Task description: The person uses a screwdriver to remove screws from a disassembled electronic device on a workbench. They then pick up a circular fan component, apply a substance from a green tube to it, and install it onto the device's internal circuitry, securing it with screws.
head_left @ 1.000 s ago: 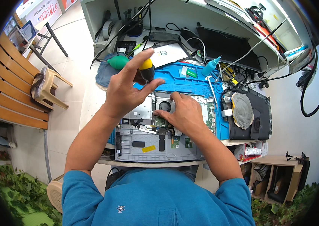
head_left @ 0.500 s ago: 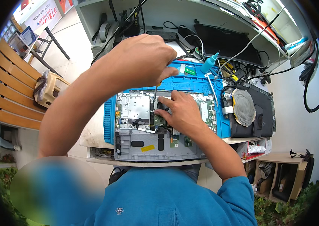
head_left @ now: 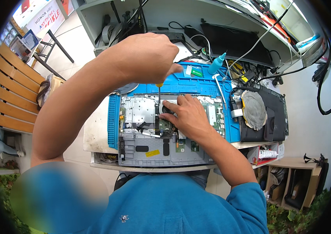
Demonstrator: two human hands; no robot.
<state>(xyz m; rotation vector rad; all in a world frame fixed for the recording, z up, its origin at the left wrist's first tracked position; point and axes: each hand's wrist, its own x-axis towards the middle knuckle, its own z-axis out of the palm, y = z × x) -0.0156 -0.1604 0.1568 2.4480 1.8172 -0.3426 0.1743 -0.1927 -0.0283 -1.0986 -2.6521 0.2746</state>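
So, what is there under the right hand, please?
Under the right hand is the opened laptop. A dark piece of the fan shows between the fingers; the rest of it, and whatever lies directly beneath the hand, is covered.

Slatted wooden bench (head_left: 17,80), blue bottle (head_left: 216,65) (narrow-tipped), wooden shelf (head_left: 290,164)

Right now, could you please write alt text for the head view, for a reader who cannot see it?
A person's left hand holds a screwdriver pointing down into an opened laptop, while the right hand rests on it, partly covering a round dark fan. The laptop lies partly on a blue mat; a blue bottle stands behind.
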